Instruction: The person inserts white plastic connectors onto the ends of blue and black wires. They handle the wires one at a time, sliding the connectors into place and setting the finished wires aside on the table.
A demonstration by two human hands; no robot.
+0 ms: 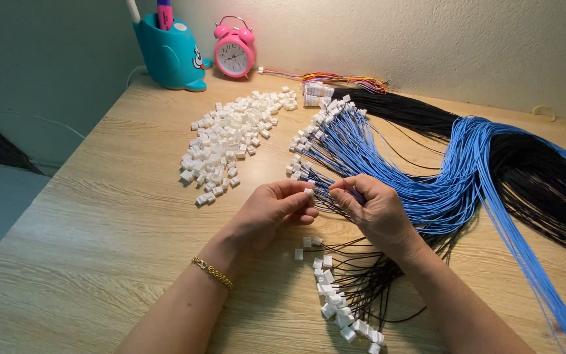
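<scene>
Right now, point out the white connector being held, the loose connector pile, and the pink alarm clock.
white connector (309, 193), head view, on the housing pinched at the left hand's fingertips.
loose connector pile (225, 144), head view, on the heap's middle.
pink alarm clock (233, 56), head view, on the dial face.

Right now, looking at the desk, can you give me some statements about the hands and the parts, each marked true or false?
1. The left hand pinches a small white connector. True.
2. The right hand holds the alarm clock. False: it grips thin wires; the pink clock stands by the wall.
3. A heap of loose white connectors lies left of the blue wires. True.
4. The left wrist is bare. False: it wears a gold bracelet.
</scene>
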